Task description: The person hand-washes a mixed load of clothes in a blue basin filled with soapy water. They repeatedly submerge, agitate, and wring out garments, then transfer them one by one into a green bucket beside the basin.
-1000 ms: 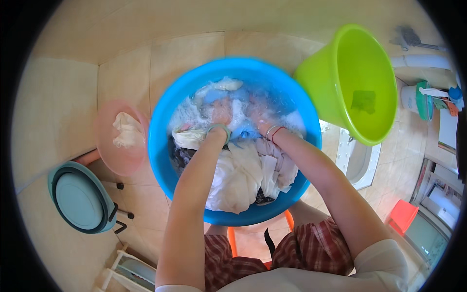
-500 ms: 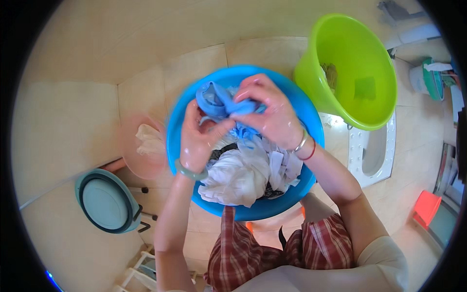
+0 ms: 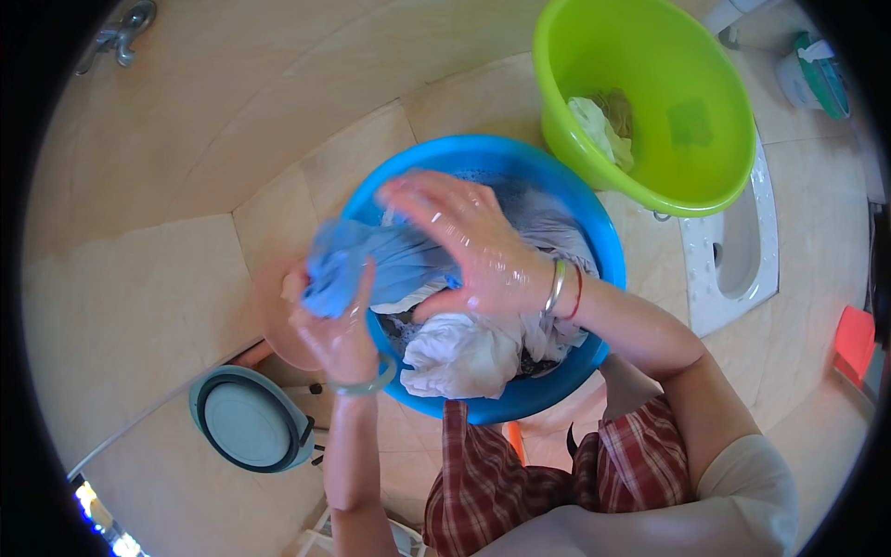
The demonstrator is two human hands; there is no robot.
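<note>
My wet left hand (image 3: 336,339) grips a bunched blue cloth (image 3: 394,265) at the left side of a blue basin (image 3: 608,278), its fingers wrapped round the left end. Over the basin's middle, my right hand (image 3: 483,251) is open, with fingers stretched left and thumb apart, just above the cloth's right end. Whether the palm touches the cloth is hidden. In the basin lie a crumpled white cloth (image 3: 459,357), greyish wet garments (image 3: 561,232) and some dark patterned fabric, in soapy water.
A large lime-green tub (image 3: 691,79) at the far right holds a white cloth (image 3: 597,130) and something brownish. Beside it is a squat toilet (image 3: 738,260). A pink basin (image 3: 290,330) and a grey-green folding basin (image 3: 246,422) sit left. A tap (image 3: 125,35) is on the wall.
The blue cloth has moved left and down with my left hand and is more spread. My right hand has let go of it and opened. The view has shifted.
</note>
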